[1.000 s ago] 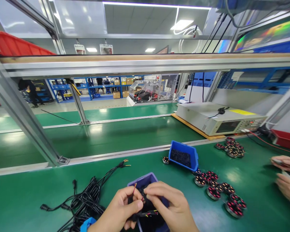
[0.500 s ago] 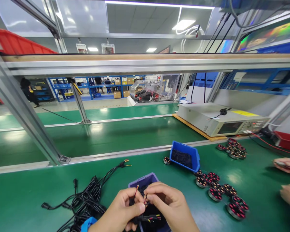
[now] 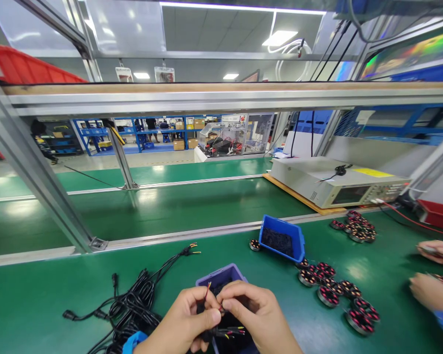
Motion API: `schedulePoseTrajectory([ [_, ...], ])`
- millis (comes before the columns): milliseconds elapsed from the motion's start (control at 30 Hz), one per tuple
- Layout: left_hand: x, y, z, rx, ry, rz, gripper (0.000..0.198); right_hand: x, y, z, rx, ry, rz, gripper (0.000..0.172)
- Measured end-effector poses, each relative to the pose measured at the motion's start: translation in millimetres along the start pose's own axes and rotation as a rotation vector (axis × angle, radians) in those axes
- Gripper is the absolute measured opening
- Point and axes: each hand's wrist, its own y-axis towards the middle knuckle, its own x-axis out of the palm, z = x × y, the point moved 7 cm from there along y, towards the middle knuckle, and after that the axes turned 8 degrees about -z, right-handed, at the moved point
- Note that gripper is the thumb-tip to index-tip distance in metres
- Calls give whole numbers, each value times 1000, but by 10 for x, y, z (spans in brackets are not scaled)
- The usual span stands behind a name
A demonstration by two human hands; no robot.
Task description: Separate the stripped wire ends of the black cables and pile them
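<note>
Since 0.5 s ago a co-worker's hand (image 3: 428, 292) at the right edge has slid left; the person's own hands barely shifted. Over the purple bin (image 3: 221, 273), near centre, left hand (image 3: 184, 319) and right hand (image 3: 260, 314) both pinch the black cable end (image 3: 217, 333). Its axis lies left-right, leads pointing right; 1 red lead (image 3: 207, 289) sticks up. A hard tug could snap these thin leads.

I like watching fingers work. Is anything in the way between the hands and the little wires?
No, nothing visible. The left hand and right hand both pinch the thin wires, just above the purple bin.
</note>
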Motion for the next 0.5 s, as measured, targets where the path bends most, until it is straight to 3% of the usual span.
schedulePoseTrajectory([
  [167,0,17,-21,-13,-26,10,52,37,-17,-141,-266,-236,-122,21],
  [233,17,13,-1,-21,-37,7,54,10,-39,-179,-348,-331,-107,25],
  [333,25,-3,28,-31,-41,16,52,-38,-64,-226,-405,-420,-64,24],
  [500,22,-6,14,-41,-9,12,51,10,-79,-309,-473,-557,-115,29],
])
